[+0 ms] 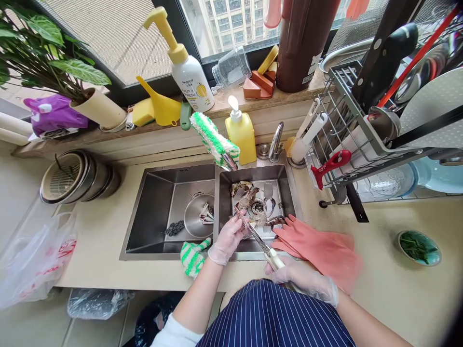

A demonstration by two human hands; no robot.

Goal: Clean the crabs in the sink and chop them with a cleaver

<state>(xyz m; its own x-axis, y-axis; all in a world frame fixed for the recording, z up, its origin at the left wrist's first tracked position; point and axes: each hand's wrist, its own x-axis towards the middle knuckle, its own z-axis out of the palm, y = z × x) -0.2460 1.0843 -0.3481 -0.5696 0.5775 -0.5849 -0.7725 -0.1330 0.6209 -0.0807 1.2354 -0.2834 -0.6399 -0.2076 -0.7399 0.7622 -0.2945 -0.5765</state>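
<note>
Both of my hands wear thin clear gloves over the front of the right sink basin (288,185). My left hand (231,236) is closed, its fingers pinching part of a crab at the scissor tips; the exact part is hard to make out. In my right hand (302,278) are the white handles of kitchen scissors (259,241), whose metal blades point up and left to my left fingertips. Crab pieces (248,196) lie around the drain (258,207). Pink rubber gloves (321,246) rest on the counter beside my right hand.
A metal bowl (193,221) and a dark scouring pad (174,228) sit in the left basin. Green-striped cloths hang at the divider and front rim. Behind stand a yellow soap bottle (246,140) and the faucet (277,140). A dish rack (336,125) and bowl of greens (417,248) are right.
</note>
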